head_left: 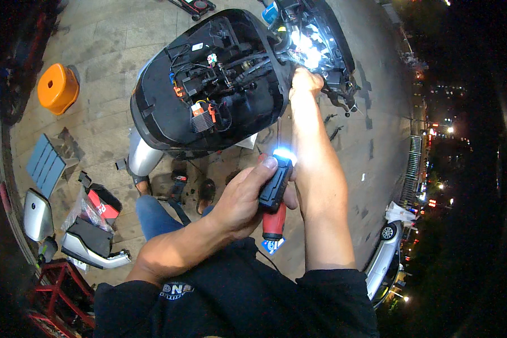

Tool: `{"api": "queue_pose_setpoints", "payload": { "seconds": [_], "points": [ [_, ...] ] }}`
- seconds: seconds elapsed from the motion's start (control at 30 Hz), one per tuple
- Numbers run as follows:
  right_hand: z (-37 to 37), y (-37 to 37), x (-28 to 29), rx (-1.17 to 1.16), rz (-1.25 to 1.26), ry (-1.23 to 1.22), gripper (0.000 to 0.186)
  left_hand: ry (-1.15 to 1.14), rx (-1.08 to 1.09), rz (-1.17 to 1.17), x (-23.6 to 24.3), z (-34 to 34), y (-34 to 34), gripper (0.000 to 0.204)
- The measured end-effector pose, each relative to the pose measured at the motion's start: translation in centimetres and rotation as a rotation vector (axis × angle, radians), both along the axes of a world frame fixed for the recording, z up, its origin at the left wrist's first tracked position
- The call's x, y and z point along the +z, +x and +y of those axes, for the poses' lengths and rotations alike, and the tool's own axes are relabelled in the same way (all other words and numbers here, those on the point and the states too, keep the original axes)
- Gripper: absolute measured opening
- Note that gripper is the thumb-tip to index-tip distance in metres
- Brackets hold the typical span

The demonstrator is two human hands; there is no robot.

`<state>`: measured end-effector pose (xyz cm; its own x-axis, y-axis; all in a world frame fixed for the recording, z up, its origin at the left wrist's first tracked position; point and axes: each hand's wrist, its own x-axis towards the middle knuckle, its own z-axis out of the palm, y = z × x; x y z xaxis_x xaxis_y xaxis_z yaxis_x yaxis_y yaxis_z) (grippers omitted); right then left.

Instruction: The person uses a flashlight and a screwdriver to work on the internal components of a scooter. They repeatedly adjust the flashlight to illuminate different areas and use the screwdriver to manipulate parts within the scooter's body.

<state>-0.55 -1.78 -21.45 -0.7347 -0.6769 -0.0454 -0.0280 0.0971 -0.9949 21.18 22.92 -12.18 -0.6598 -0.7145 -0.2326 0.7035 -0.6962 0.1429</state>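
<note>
My left hand (pixel 245 197) is closed around a small black flashlight (pixel 275 183), its lit end pointing up and away. The same hand holds a screwdriver (pixel 274 225) with a red handle below the light, its thin shaft rising beyond it. My right hand (pixel 306 84) reaches to the opened front of a scooter, its fingers curled at brightly lit wiring (pixel 308 53). Glare and the hand itself hide what the fingers grip. Left of that hand lies the scooter's black underseat body (pixel 245 107), uncovered, with cables, connectors and a finned metal part (pixel 203 121).
On the paved ground at left are an orange stool (pixel 59 89), a blue-grey slatted step (pixel 46 164), a silver panel (pixel 38 216), a silver-black trim piece (pixel 93 245) and a red-black box (pixel 104 204). A red metal frame (pixel 62 293) stands lower left. A silver car (pixel 384 262) is parked at right.
</note>
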Motion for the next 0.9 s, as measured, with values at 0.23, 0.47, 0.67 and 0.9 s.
{"api": "queue_pose_setpoints", "payload": {
  "seconds": [0.23, 0.47, 0.67, 0.9],
  "points": [
    [13.6, -1.1, 3.9, 0.385, 0.413, 0.052, 0.018, -0.134, -0.025, -0.152, -0.8, -1.4, -2.7, 0.044],
    [33.7, 0.7, 3.5, 0.501, 0.004, -0.036, 0.044, -0.328, -0.090, -0.363, -0.8, -1.6, -8.9, 0.027],
    [33.2, 1.4, 2.8, 0.286, 0.313, -0.152, 0.039, -0.469, -0.179, -0.477, -1.1, -1.6, -12.7, 0.036],
    [31.3, -0.1, 2.9, 0.038, 0.435, -0.159, 0.024, -0.465, -0.140, -0.672, -0.7, -4.3, -8.2, 0.036]
  ]
}}
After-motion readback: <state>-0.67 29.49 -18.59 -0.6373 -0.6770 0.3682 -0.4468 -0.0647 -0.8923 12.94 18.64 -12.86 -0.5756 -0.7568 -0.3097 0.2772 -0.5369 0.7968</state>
